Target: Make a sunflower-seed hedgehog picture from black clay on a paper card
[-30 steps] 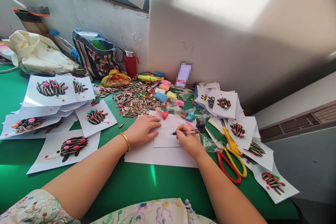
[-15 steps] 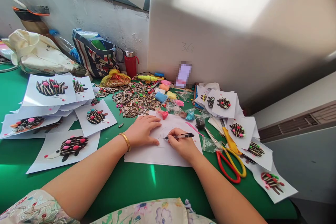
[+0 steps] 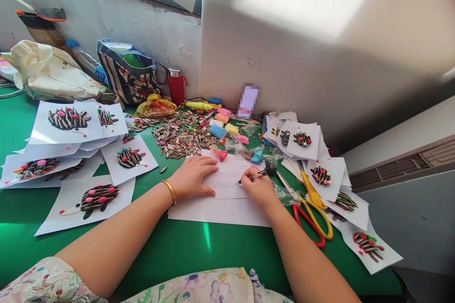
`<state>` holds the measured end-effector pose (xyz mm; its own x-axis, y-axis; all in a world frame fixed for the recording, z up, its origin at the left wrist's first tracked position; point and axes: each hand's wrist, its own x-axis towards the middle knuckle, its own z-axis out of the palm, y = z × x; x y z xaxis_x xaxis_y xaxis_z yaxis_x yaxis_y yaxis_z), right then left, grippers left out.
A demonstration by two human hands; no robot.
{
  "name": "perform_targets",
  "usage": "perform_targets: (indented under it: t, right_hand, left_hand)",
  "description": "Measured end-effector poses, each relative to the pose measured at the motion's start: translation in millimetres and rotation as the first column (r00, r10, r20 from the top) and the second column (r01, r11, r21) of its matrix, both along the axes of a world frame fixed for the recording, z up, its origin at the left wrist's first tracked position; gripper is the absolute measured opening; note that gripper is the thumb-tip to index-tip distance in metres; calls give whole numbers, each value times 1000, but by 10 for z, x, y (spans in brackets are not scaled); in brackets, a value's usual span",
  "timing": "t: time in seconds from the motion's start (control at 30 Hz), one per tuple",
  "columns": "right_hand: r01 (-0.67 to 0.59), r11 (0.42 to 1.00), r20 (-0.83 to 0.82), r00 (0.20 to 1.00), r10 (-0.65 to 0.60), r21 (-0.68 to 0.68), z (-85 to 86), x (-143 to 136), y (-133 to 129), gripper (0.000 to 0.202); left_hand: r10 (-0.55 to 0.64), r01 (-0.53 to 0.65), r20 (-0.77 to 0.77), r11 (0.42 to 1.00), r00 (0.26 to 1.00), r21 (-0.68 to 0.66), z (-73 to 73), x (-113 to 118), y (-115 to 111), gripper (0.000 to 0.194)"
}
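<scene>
My left hand (image 3: 195, 176) lies flat with fingers spread on the left part of a white paper (image 3: 216, 210). In my right hand (image 3: 259, 189) is a black pen (image 3: 258, 175), its tip touching the sheet at the right end of a thin drawn outline (image 3: 227, 180). The outline is rounded, with a small curved line inside its left part. More sheets lie under the top one. Just beyond the paper are a red clay lump (image 3: 221, 155) and a blue one in clear wrap (image 3: 257, 154).
Finished seed-and-clay pictures (image 3: 99, 197) lie at left, others (image 3: 322, 176) at right. Red-and-yellow scissors (image 3: 309, 220) rest right of my right hand. Behind are a seed pile (image 3: 181, 135), a red bottle (image 3: 177, 86), a striped bag (image 3: 130, 73) and a white board (image 3: 284, 57).
My right hand has moved right with the pen, and the drawn outline is more visible and reaches farther right. My left hand has stayed in place.
</scene>
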<state>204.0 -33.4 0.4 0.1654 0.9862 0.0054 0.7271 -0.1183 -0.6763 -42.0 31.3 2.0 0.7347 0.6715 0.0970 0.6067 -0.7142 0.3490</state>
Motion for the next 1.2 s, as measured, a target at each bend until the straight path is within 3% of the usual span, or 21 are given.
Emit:
perform_targets:
  t: [0.13, 0.4, 0.6, 0.87, 1.2]
  right_hand:
    - [44, 998, -16, 999, -43, 36, 19, 34, -1, 15]
    - [-24, 1000, -47, 999, 24, 10, -22, -9, -6, 14]
    - [28, 998, -75, 997, -24, 51, 13, 32, -4, 15]
    - [-109, 993, -234, 965, 117, 51, -29, -132, -72, 11]
    - [-233, 964, -234, 937, 259, 131, 17, -310, -114, 12]
  left_hand:
    - [0, 0, 1, 1000, 1000, -1, 7, 0, -1, 71]
    - [-2, 2, -9, 1000, 1000, -2, 10, 2, -3, 72]
    - [0, 0, -3, 1000, 1000, -8, 7, -4, 1, 72]
    - [0, 0, 10, 1000, 1000, -24, 3, 2, 1, 72]
    - [-1, 1, 17, 1000, 1000, -21, -4, 2, 2, 71]
